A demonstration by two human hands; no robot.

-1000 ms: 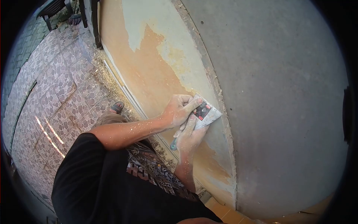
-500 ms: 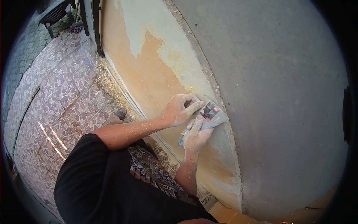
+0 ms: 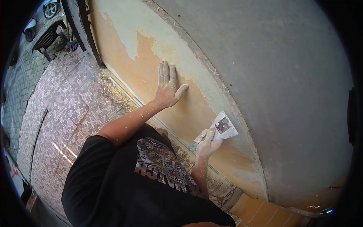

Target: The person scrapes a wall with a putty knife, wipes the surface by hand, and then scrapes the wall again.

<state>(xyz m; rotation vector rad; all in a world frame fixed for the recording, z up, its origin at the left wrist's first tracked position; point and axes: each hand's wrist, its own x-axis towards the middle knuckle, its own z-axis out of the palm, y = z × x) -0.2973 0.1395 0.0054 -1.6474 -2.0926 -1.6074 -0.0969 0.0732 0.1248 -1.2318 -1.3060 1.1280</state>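
My left hand (image 3: 167, 87) lies flat against the orange wall (image 3: 189, 108), its dusty fingers stretched upward and thumb out to the side. In my right hand (image 3: 207, 145) is a putty knife (image 3: 228, 132), gripped by its green handle with the thumb near the blade. The wide blade carries a dark label with red marks and points up and to the right. Pale dust coats both hands, and the blade is close to the wall's upper edge. Most of the handle is hidden by my fingers.
Pale patches of bare plaster (image 3: 124, 22) show on the wall. A rough edge (image 3: 215, 75) separates it from a grey surface (image 3: 280, 94). Shavings (image 3: 117, 94) lie along the wall's foot on a stone-patterned floor (image 3: 64, 102). A dark chair (image 3: 49, 39) stands at upper left.
My left hand has left the putty knife blade and moved up and left, opening flat onto the wall. My right hand has shifted slightly down and right, still holding the putty knife.
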